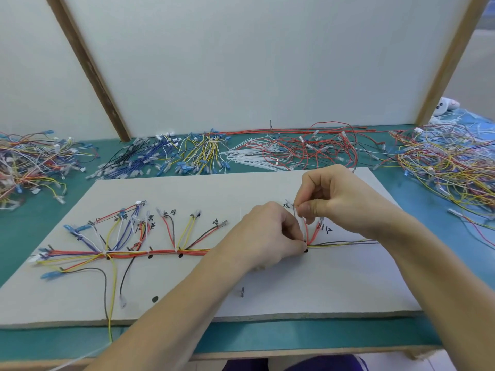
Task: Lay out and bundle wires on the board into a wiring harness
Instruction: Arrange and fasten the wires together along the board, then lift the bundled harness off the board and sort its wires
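Note:
A grey layout board [267,188] lies on the green table. Along it runs the wire harness [160,253], a red, yellow and orange trunk with branches fanning up to hand-written labels. My left hand [267,231] pinches the trunk at a black dot near the board's right part, where red branch wires [312,232] rise. Just above it, my right hand [332,196] pinches a thin white cable tie [294,210] that stands up from that spot. A few thin wires [348,242] run on to the right under my right wrist.
Loose wire piles lie behind the board: blue and black [139,159], yellow [206,151], red [308,148], with white cable ties [249,156] between. Mixed tangles sit at far left [29,167] and far right [444,162]. A small dark peg [243,292] stands near the board's front.

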